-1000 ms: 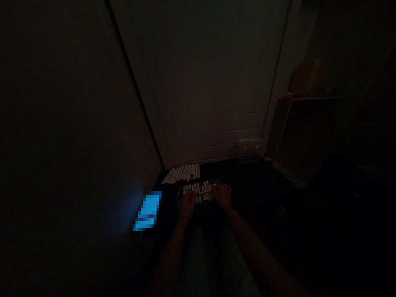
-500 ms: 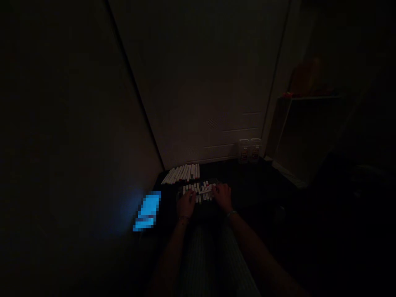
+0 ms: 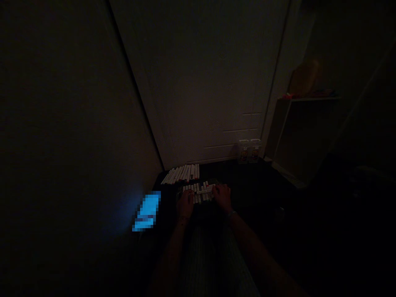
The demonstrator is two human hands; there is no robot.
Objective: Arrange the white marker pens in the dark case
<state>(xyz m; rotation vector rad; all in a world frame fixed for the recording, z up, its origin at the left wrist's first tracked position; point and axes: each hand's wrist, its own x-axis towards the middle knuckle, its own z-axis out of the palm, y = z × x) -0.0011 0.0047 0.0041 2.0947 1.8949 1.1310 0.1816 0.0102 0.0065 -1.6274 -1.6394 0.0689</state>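
Observation:
Rows of white markers (image 3: 198,199) stand in a case (image 3: 213,181) in front of me, mostly lost in the dark. Across them, lying sideways just above their tops, is one white marker (image 3: 203,191). My right hand (image 3: 223,197) pinches this marker at its right end. At the case's left side is my left hand (image 3: 185,204), its fingers curled close to the marker's left end with a small gap between. Whatever may be in the left fingers is too dark to make out.
Behind the case, a row of white markers (image 3: 182,173) lies on the dark tabletop (image 3: 247,181). Two clear plastic cases (image 3: 249,152) stand against the wall. A glowing blurred screen (image 3: 147,211) is at the left, a cabinet (image 3: 306,132) at the right.
My left hand has moved slightly left, away from the marker's end. The right hand and the sideways marker have hardly moved.

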